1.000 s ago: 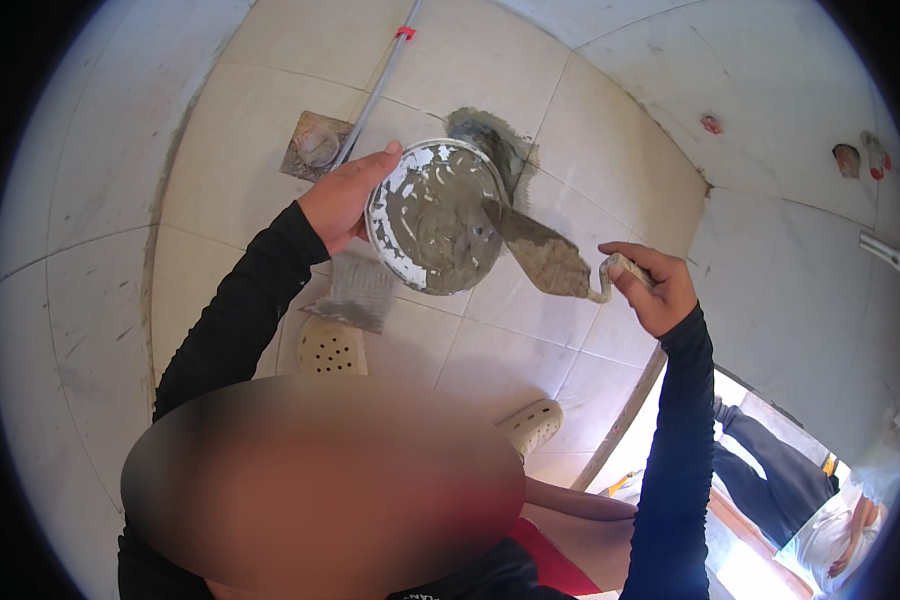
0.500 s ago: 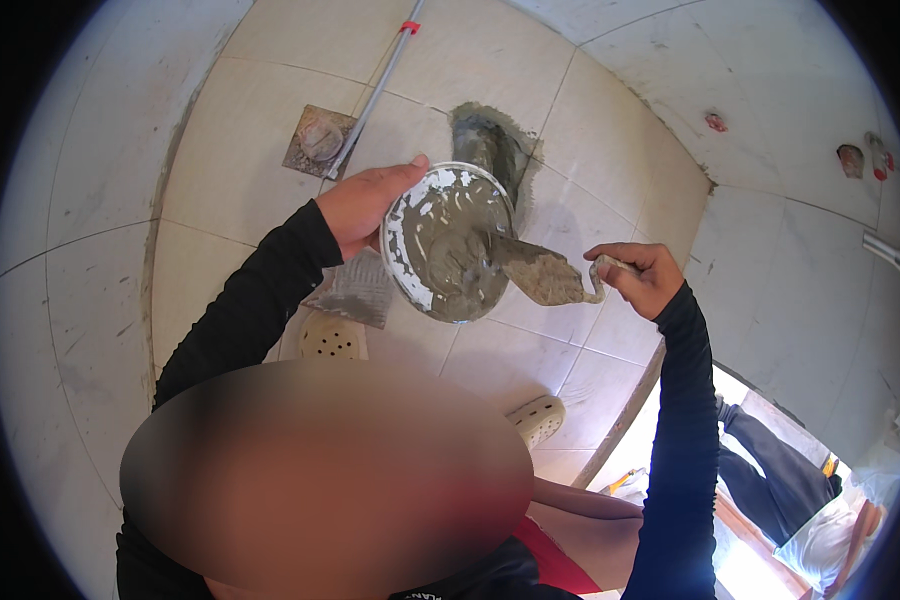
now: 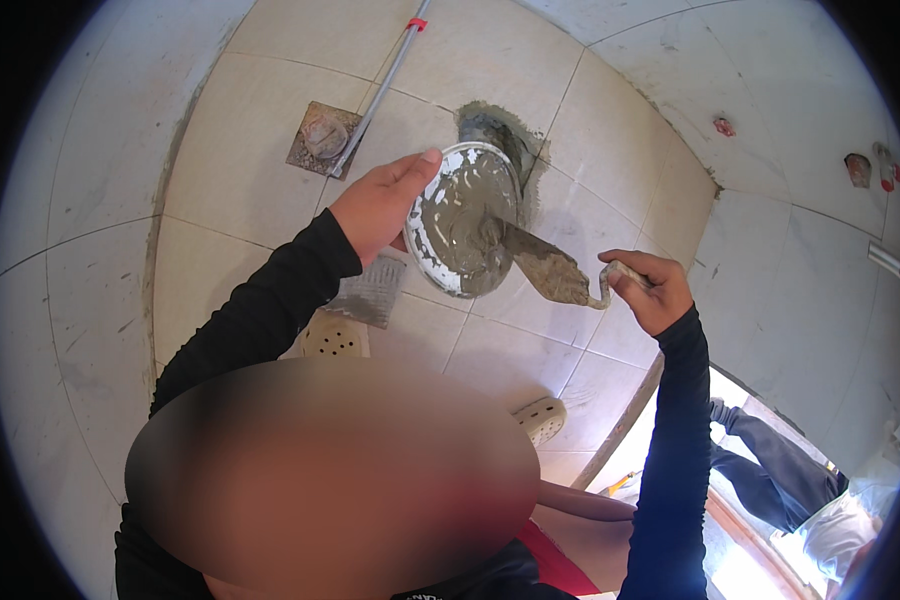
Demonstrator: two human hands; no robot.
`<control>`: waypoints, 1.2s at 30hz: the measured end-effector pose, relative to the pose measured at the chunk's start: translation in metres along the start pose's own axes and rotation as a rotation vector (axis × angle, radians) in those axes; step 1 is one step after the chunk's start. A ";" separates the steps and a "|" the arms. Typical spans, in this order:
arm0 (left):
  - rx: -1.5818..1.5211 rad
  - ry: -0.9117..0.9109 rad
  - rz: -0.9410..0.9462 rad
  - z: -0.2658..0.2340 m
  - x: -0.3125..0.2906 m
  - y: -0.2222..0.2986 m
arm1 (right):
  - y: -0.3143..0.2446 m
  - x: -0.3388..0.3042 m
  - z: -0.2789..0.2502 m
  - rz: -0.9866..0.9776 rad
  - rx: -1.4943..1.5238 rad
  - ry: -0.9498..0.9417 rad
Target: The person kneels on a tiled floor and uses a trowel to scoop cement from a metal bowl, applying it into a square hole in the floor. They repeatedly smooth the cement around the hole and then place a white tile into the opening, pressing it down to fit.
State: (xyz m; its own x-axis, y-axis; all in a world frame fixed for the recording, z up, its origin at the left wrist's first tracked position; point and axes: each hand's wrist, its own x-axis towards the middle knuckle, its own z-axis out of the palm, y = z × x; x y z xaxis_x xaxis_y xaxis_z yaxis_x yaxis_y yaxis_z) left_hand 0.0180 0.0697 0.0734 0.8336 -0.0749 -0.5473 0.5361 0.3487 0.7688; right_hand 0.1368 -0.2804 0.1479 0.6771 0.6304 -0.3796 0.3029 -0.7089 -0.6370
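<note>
Beige tiled floor (image 3: 510, 345) is filling the middle; pale tiled walls are rising left (image 3: 80, 310) and right (image 3: 780, 290). Co-worker's dark-trousered legs (image 3: 780, 465) are showing near right, beyond the floor's edge. Gray pole (image 3: 383, 90) with a red ring is lying far, left of center. Round white-rimmed container (image 3: 426, 247), lid or shallow pail, can't tell, is sitting mid-scene in the left hand's grip, holding wet gray mortar (image 3: 465, 215). Rough dark patch (image 3: 495, 125) in the floor is showing just beyond it, partly hidden. Trowel (image 3: 550, 268) is reaching in from the right, blade tip touching the mortar, more mortar coating the blade. Cream clogs are standing near side, left (image 3: 335, 338) and right (image 3: 542, 418). Left hand (image 3: 382, 207) is clasping the container's left side, thumb on the rim, other fingers mostly hidden underneath. Right hand (image 3: 655, 290) is closing around the trowel handle, thumb and forefinger pinching by the bent neck. Ridged gray square (image 3: 372, 293) is lying below the left hand, nearer than the container. Smaller square plate (image 3: 298, 150), round lump on top, is lying far left, beside the pole's end. Tiny red fitting (image 3: 723, 127) is sticking out of the right wall.
</note>
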 end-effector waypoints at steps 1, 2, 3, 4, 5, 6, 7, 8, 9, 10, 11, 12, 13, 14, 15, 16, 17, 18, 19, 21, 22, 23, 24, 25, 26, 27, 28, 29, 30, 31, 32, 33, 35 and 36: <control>0.015 0.020 0.018 0.002 -0.001 0.000 | -0.003 -0.001 0.000 -0.007 -0.020 0.018; 0.026 0.035 0.045 0.004 -0.001 0.000 | -0.006 -0.001 0.000 -0.023 -0.034 0.040; 0.023 0.040 0.046 0.005 -0.001 0.000 | -0.010 -0.002 0.001 -0.040 -0.051 0.062; 0.017 0.040 0.054 0.007 -0.001 0.000 | -0.013 -0.002 0.001 -0.058 -0.076 0.078; 0.010 0.039 0.060 0.008 0.000 0.000 | -0.016 -0.002 0.001 -0.074 -0.102 0.095; -0.010 0.064 0.073 0.011 0.000 -0.001 | -0.020 -0.002 0.001 -0.087 -0.126 0.109; -0.031 0.089 0.085 0.014 0.000 -0.002 | -0.023 -0.002 0.000 -0.079 -0.138 0.104; -0.055 0.095 0.106 0.015 0.001 -0.003 | -0.026 -0.003 -0.001 -0.066 -0.149 0.097; -0.030 0.116 0.093 0.015 0.001 -0.003 | -0.029 -0.003 -0.001 -0.054 -0.161 0.090; -0.007 0.117 0.090 0.015 0.002 -0.003 | -0.030 -0.002 0.001 -0.081 -0.177 0.099; 0.014 0.117 0.086 0.015 0.002 -0.003 | -0.031 -0.001 0.002 -0.107 -0.193 0.108; 0.003 0.135 0.090 0.016 0.002 -0.004 | -0.031 0.000 0.003 -0.131 -0.208 0.113; -0.008 0.152 0.095 0.017 0.002 -0.004 | -0.030 0.001 0.004 -0.116 -0.193 0.101; -0.025 0.160 0.106 0.019 0.001 -0.005 | -0.029 0.001 0.005 -0.100 -0.174 0.085; -0.022 0.178 0.095 0.020 0.001 -0.005 | -0.027 0.002 0.007 -0.081 -0.146 0.066; -0.026 0.185 0.090 0.021 0.002 -0.005 | -0.024 0.004 0.010 -0.082 -0.112 0.060; -0.030 0.192 0.085 0.022 0.001 -0.005 | -0.021 0.005 0.014 -0.080 -0.068 0.052; -0.041 0.188 0.091 0.023 0.001 -0.005 | -0.018 0.006 0.017 -0.064 -0.025 0.045; -0.053 0.184 0.097 0.024 0.000 -0.005 | -0.016 0.006 0.019 -0.015 0.024 0.011; -0.060 0.175 0.101 0.026 -0.001 -0.004 | -0.009 0.007 0.023 0.134 0.132 -0.063; -0.056 0.172 0.099 0.025 -0.002 -0.004 | -0.006 0.007 0.026 0.183 0.220 -0.088; -0.053 0.168 0.097 0.025 -0.002 -0.004 | -0.003 0.007 0.029 0.253 0.316 -0.119; -0.075 0.168 0.108 0.024 -0.001 -0.004 | 0.000 0.009 0.034 0.341 0.428 -0.151; -0.097 0.169 0.120 0.024 -0.001 -0.004 | 0.004 0.010 0.040 0.339 0.488 -0.160; -0.121 0.159 0.136 0.024 0.000 -0.006 | 0.008 0.010 0.048 0.355 0.565 -0.169; -0.127 0.154 0.136 0.023 0.002 -0.007 | 0.011 0.009 0.055 0.385 0.663 -0.176; -0.136 0.139 0.141 0.020 0.004 -0.007 | 0.015 0.007 0.061 0.363 0.731 -0.190; -0.146 0.131 0.142 0.018 0.005 -0.008 | 0.019 0.005 0.067 0.338 0.777 -0.207; -0.163 0.136 0.152 0.016 0.006 -0.010 | 0.023 0.004 0.072 0.305 0.853 -0.230; -0.182 0.147 0.156 0.013 0.008 -0.012 | 0.027 0.002 0.077 0.268 0.950 -0.251; -0.200 0.159 0.159 0.009 0.009 -0.013 | 0.031 -0.001 0.083 0.239 0.973 -0.236; -0.213 0.150 0.164 0.005 0.011 -0.014 | 0.035 -0.004 0.085 0.249 0.988 -0.222; -0.239 0.121 0.179 -0.007 0.015 -0.016 | 0.045 -0.011 0.089 0.266 1.063 -0.190; -0.245 0.138 0.188 -0.015 0.017 -0.015 | 0.050 -0.013 0.087 0.261 1.007 -0.148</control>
State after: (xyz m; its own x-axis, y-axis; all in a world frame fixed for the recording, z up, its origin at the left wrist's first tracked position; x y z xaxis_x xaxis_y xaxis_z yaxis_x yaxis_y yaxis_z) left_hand 0.0224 0.0768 0.0473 0.8798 0.1335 -0.4562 0.3128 0.5601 0.7671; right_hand 0.0852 -0.2965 0.0623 0.5318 0.5762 -0.6207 -0.5846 -0.2805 -0.7613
